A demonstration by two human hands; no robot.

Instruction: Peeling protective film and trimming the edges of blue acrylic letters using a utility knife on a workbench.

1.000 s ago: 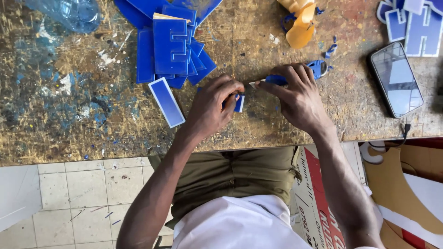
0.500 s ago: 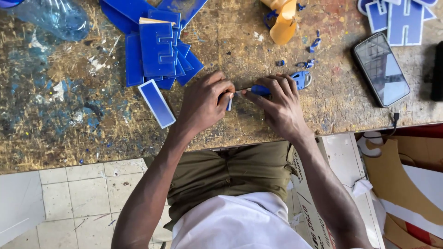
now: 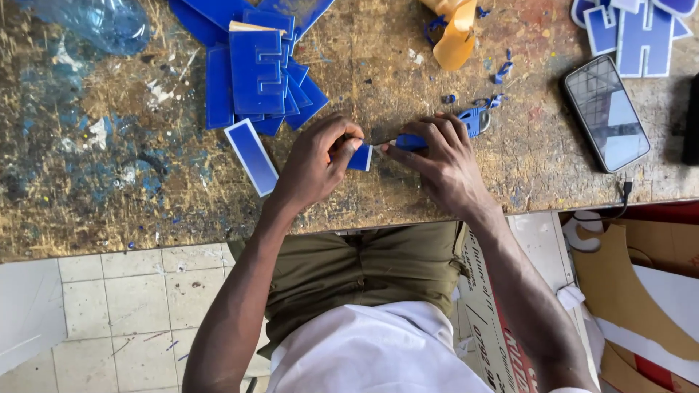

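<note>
My left hand (image 3: 314, 161) pinches a small blue plastic piece (image 3: 360, 157) against the worn wooden workbench (image 3: 109, 189). My right hand (image 3: 437, 156) grips a blue-handled utility knife (image 3: 466, 124), whose tip meets the small piece. A pile of blue cut-out letters (image 3: 258, 65) lies just beyond my left hand, with one blue rectangular strip (image 3: 251, 156) beside my left wrist.
A smartphone (image 3: 606, 113) lies face up at right, with more blue letters (image 3: 637, 33) behind it. A strip of tan tape (image 3: 455, 36) and blue shavings sit at the back centre. A clear plastic bottle (image 3: 95, 22) lies at back left. Cardboard sheets (image 3: 641, 306) lean below the bench at right.
The view has shifted slightly. Both hands stay together on the small blue piece, and the knife keeps working at its edge.
</note>
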